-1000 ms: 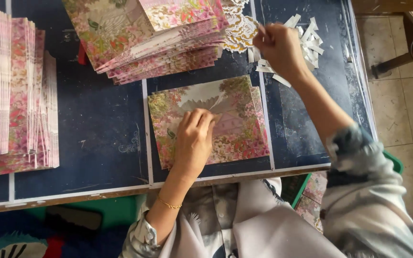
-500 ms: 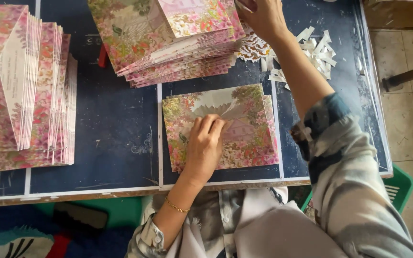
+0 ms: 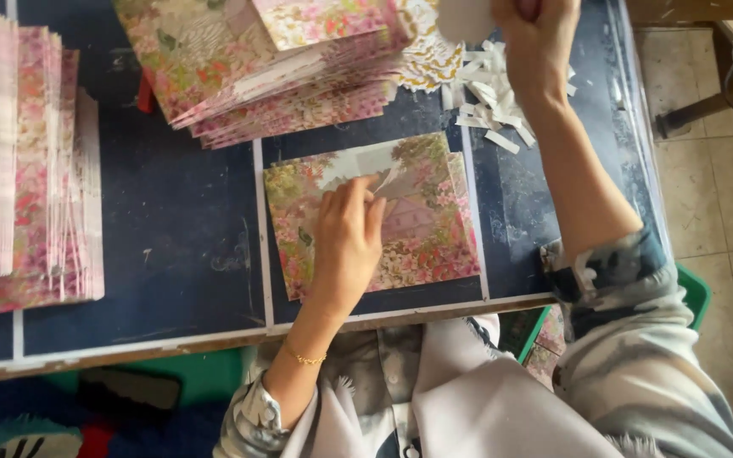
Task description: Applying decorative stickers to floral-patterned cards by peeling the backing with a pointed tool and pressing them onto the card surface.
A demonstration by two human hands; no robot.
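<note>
Left hand (image 3: 348, 242) lies flat, released, pinning the floral card (image 3: 372, 216); right hand (image 3: 536, 38) grasps something white; easing pressure could skew the card

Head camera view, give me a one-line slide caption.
Left hand presses a floral card on the dark table; right hand reaches above white paper scraps.

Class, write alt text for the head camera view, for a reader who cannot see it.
A person's left hand presses flat on a floral card lying on a dark blue table, while the right hand reaches up above white paper scraps. Stacks of similar floral cards sit behind and to the left.
</note>
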